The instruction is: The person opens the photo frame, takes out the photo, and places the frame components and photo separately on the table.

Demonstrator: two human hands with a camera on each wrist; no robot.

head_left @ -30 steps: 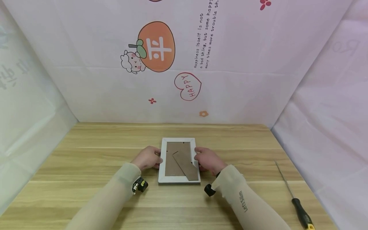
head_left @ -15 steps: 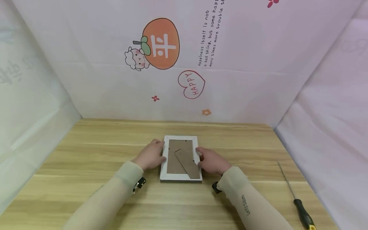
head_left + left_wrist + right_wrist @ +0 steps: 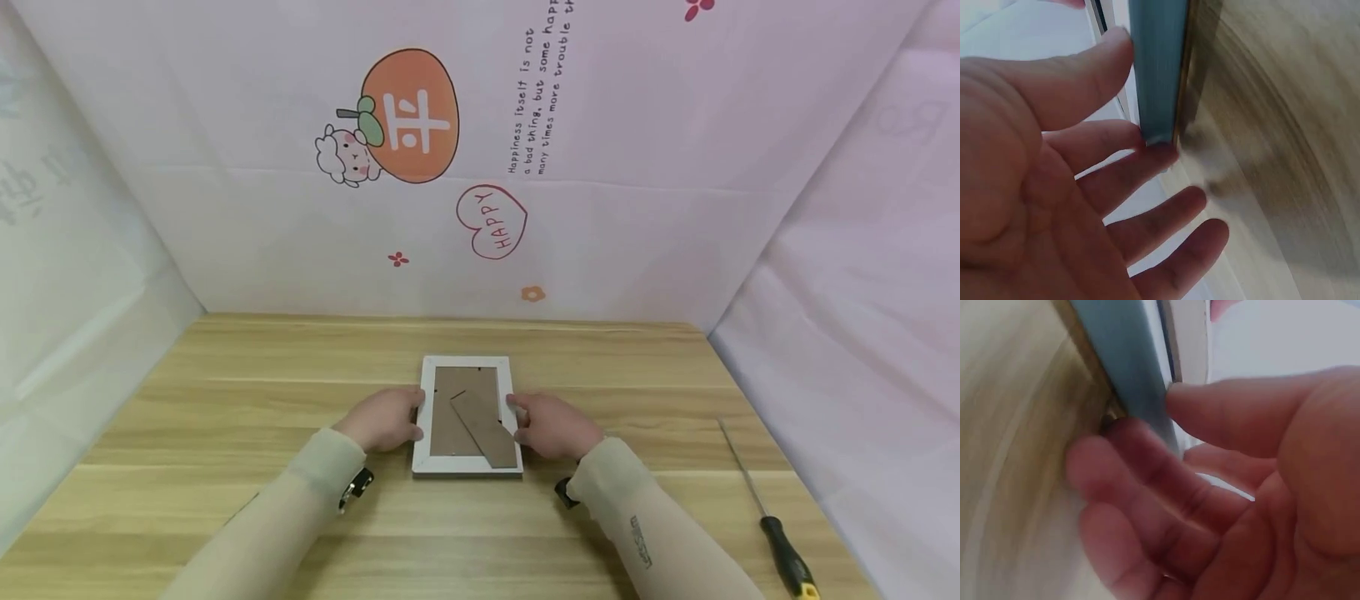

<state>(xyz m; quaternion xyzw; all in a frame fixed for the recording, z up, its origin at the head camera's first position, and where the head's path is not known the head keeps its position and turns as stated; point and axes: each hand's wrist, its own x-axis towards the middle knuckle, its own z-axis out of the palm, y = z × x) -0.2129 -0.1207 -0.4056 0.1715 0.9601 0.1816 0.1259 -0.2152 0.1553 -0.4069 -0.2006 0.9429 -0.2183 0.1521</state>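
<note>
Forearms (image 3: 270, 512) angle inward — left hand (image 3: 381, 419) and right hand (image 3: 557, 425) pinching the picture frame (image 3: 457, 432).

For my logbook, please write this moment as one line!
white rectangular picture frame: face-down; left grip: on left edge; right grip: on right edge; long black-handled screwdriver: far right

left grip (image 3: 384, 419) and right grip (image 3: 557, 426) holding face-down picture frame (image 3: 465, 427), wooden table (image 3: 442, 533), screwdriver (image 3: 784, 552)

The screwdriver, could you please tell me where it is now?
In the head view, the screwdriver lies near the right edge of the table, right of the picture frame.
</note>
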